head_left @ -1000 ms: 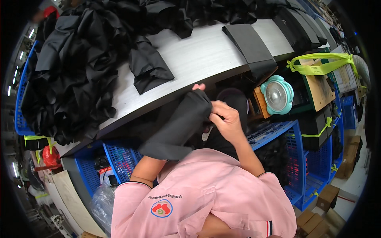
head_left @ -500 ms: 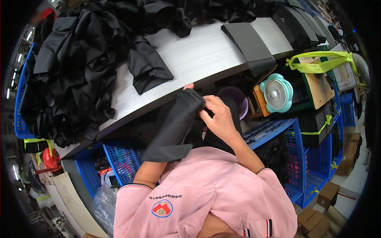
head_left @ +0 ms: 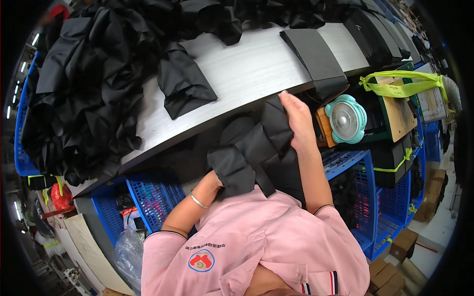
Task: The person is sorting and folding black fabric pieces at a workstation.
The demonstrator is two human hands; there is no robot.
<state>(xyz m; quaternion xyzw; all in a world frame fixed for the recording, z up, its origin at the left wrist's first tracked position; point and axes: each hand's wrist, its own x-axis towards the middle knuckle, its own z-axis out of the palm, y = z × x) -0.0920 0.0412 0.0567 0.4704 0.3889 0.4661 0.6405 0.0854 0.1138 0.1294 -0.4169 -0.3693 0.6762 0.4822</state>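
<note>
A black fabric piece (head_left: 256, 143), folded and crumpled, hangs between my two hands just off the table's near edge. My right hand (head_left: 299, 116) grips its right side, fingers pointing up and away. The fabric covers most of my left hand (head_left: 215, 179), at its lower left end; those fingers are hidden, so I cannot tell how they are closed. A bracelet (head_left: 198, 201) circles the left wrist. Beyond the hands, a flat black fabric piece (head_left: 183, 84) lies on the pale table (head_left: 237, 74).
A big heap of black fabric (head_left: 89, 98) covers the table's left. Flat dark stacks (head_left: 316, 54) lie at the right. A turquoise fan (head_left: 345, 118) stands on a wooden box below the table edge. Blue crates (head_left: 363, 197) flank me on both sides. A yellow-green strap (head_left: 400, 89) hangs at the right.
The fabric has gone from a smooth drape over my left forearm to a bunched shape between the hands. My right hand has moved up and right; my left has drawn back lower left.
</note>
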